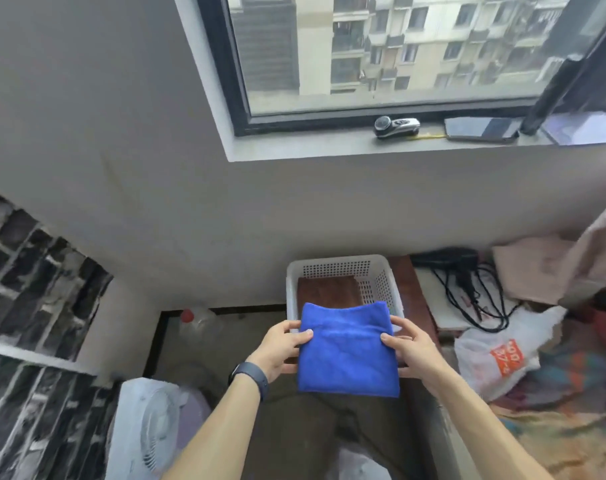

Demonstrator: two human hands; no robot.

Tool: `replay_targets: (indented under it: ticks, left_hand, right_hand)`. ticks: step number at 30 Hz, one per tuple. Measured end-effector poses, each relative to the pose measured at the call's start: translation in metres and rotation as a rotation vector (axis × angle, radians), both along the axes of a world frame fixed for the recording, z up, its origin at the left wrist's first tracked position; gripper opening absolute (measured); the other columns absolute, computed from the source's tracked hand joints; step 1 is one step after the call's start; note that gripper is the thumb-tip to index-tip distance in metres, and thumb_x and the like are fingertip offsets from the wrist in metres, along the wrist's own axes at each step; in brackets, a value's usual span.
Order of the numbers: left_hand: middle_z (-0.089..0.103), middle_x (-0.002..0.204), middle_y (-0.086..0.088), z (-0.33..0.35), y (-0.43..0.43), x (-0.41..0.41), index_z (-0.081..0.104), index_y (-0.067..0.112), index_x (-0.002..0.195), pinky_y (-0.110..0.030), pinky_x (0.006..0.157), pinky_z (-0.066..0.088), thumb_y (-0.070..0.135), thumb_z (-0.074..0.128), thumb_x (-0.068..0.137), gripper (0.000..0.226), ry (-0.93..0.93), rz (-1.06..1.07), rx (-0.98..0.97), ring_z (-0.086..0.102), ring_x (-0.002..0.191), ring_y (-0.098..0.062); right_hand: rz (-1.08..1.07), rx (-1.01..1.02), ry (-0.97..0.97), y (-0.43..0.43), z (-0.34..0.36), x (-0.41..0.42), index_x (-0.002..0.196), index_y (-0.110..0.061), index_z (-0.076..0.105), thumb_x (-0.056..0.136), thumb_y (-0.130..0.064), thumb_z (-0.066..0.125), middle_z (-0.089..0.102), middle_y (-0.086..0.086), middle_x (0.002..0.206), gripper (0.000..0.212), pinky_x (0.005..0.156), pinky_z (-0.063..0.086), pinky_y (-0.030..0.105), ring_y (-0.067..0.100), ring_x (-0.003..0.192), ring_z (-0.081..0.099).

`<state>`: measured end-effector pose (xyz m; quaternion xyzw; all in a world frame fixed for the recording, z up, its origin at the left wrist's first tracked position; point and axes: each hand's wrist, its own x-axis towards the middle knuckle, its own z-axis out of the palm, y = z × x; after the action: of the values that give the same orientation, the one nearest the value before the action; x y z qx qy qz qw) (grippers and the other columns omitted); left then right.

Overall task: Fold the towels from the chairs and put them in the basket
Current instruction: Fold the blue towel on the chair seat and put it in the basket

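Observation:
A folded blue towel (348, 355) is held flat between both my hands, just in front of a white perforated basket (339, 266). My left hand (280, 346) grips the towel's left edge, thumb on top; a dark band sits on that wrist. My right hand (410, 344) grips the right edge the same way. The towel's far edge overlaps the basket's near rim. A brown folded towel (329, 291) lies inside the basket. The basket stands on a dark wooden surface (403, 278).
A white fan (149, 420) stands at the lower left, a plastic jug with a red cap (197, 323) behind it. Right of the basket lie black cables (467, 292), a white plastic bag (499, 355) and pink cloth (544, 268). A window sill (329, 148) is above.

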<state>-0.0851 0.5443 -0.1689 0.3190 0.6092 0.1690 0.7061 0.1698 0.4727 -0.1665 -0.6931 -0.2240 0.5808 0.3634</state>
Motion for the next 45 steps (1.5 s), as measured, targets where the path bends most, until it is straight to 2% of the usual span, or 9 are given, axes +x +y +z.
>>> replay_targets:
  ticks: [5, 10, 14, 23, 28, 34, 38, 41, 45]
  left_hand:
    - [0.069, 0.115, -0.001, -0.039, 0.06, 0.03, 0.057, 0.018, 0.121, -0.042, 0.075, 0.059, 0.021, 0.066, 0.094, 0.028, 0.115, 0.083, -0.041, 0.07, 0.098, -0.024]
    - [0.069, 0.114, -0.002, -0.088, 0.113, 0.046, 0.059, 0.023, 0.112, -0.053, 0.084, 0.059, 0.022, 0.067, 0.09, 0.023, 0.271, 0.115, -0.038, 0.069, 0.098, -0.026]
    - [0.065, 0.109, 0.003, -0.114, 0.142, 0.051, 0.057, 0.03, 0.102, -0.045, 0.097, 0.052, 0.025, 0.065, 0.092, 0.014, 0.396, 0.053, 0.015, 0.064, 0.106, -0.024]
    - [0.069, 0.117, -0.001, -0.138, 0.165, 0.06, 0.062, 0.026, 0.125, -0.031, 0.087, 0.051, 0.034, 0.06, 0.094, 0.032, 0.608, -0.08, 0.025, 0.063, 0.107, -0.027]
    - [0.064, 0.125, -0.007, -0.137, 0.171, 0.07, 0.048, 0.027, 0.136, -0.038, 0.091, 0.05, 0.038, 0.054, 0.093, 0.045, 0.826, -0.251, 0.003, 0.061, 0.111, -0.033]
    - [0.054, 0.128, -0.009, -0.129, 0.159, 0.081, 0.041, 0.017, 0.137, -0.037, 0.069, 0.048, 0.033, 0.054, 0.091, 0.051, 1.128, -0.555, 0.364, 0.057, 0.11, -0.029]
    - [0.059, 0.132, -0.009, -0.155, 0.147, 0.086, 0.052, 0.015, 0.137, -0.041, 0.091, 0.054, 0.03, 0.065, 0.084, 0.056, 1.011, -0.695, 0.799, 0.059, 0.117, -0.029]
    - [0.044, 0.153, -0.008, -0.17, 0.144, 0.101, 0.043, 0.016, 0.147, -0.047, 0.115, 0.036, 0.035, 0.048, 0.093, 0.058, 0.948, -0.715, 0.811, 0.04, 0.142, -0.027]
    - [0.028, 0.161, -0.008, -0.202, 0.141, 0.105, 0.034, 0.014, 0.153, -0.045, 0.121, 0.014, 0.039, 0.03, 0.097, 0.061, 1.01, -0.704, 0.725, 0.024, 0.15, -0.025]
  right_hand:
    - [0.049, -0.114, -0.013, 0.076, -0.04, 0.022, 0.116, -0.038, 0.063, 0.093, -0.016, 0.068, 0.077, 0.005, 0.099, 0.032, 0.067, 0.06, 0.04, 0.025, 0.092, 0.074]
    - [0.079, -0.155, -0.079, 0.14, -0.083, 0.027, 0.126, -0.026, 0.059, 0.096, -0.009, 0.064, 0.072, 0.004, 0.101, 0.035, 0.054, 0.053, 0.018, 0.014, 0.085, 0.071]
    - [0.075, -0.21, -0.058, 0.173, -0.113, 0.024, 0.127, -0.029, 0.056, 0.098, -0.012, 0.061, 0.071, 0.003, 0.107, 0.034, 0.06, 0.057, 0.031, 0.02, 0.092, 0.071]
    - [0.082, -0.259, -0.078, 0.198, -0.154, 0.019, 0.126, -0.032, 0.053, 0.099, -0.015, 0.059, 0.067, -0.002, 0.114, 0.032, 0.071, 0.06, 0.038, 0.02, 0.099, 0.068]
    - [0.111, -0.268, -0.137, 0.2, -0.165, 0.02, 0.133, -0.031, 0.051, 0.098, -0.02, 0.061, 0.067, 0.002, 0.12, 0.038, 0.086, 0.06, 0.047, 0.024, 0.103, 0.068]
    - [0.185, -0.223, -0.285, 0.199, -0.17, 0.013, 0.143, -0.028, 0.047, 0.099, -0.026, 0.058, 0.063, 0.002, 0.129, 0.045, 0.092, 0.052, 0.038, 0.025, 0.114, 0.062]
    - [0.135, -0.033, -0.652, 0.182, -0.175, -0.005, 0.141, -0.022, 0.051, 0.096, -0.031, 0.054, 0.051, 0.005, 0.141, 0.046, 0.108, 0.041, 0.043, 0.025, 0.129, 0.048]
    - [0.325, 0.168, -0.978, 0.178, -0.186, -0.016, 0.141, -0.02, 0.053, 0.096, -0.034, 0.048, 0.045, 0.008, 0.15, 0.047, 0.113, 0.037, 0.044, 0.026, 0.137, 0.041]
    - [0.624, 0.184, -1.068, 0.185, -0.214, -0.024, 0.156, -0.021, 0.031, 0.102, -0.036, 0.034, 0.022, 0.003, 0.165, 0.056, 0.121, 0.023, 0.051, 0.021, 0.153, 0.016]
